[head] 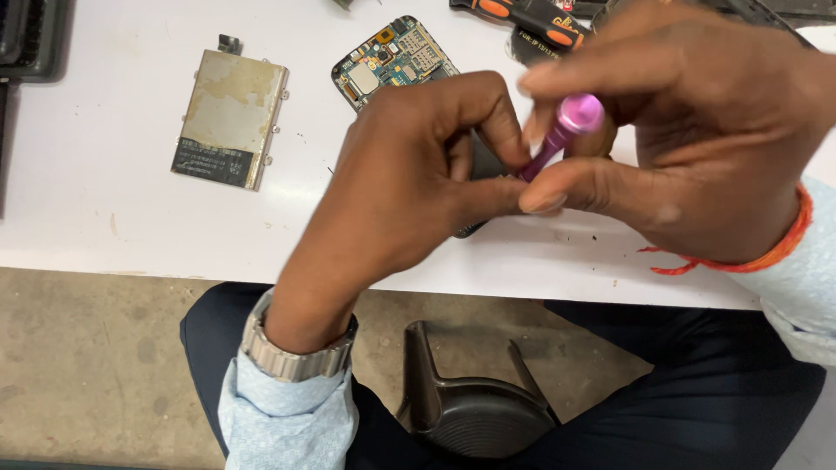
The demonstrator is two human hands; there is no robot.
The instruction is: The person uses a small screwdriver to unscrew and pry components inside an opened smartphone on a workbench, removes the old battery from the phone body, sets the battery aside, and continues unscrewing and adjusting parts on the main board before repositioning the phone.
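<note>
Pinched tight: pink screwdriver point(562, 130) gripped by right hand point(688, 139), tip steadied by left hand point(418, 183) over opened phone point(392, 57); metal plate point(231, 117) set aside on surface point(96, 209).

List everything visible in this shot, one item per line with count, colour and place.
opened phone: one, dark frame with bare circuit board, on the table above the left hand, partly hidden
metal plate: one, dull silver-gold with a dark strip, table left
pink screwdriver: one, pink-purple, pinched between both hands
orange-and-black tool: one, top edge of the table
dark tray: one, black, top left corner
table: one, white
stool: one, dark, below the table between the legs
wristwatch: one, silver, left wrist
thread band: one, orange-red, right wrist
left hand: one, centre
right hand: one, right
</note>
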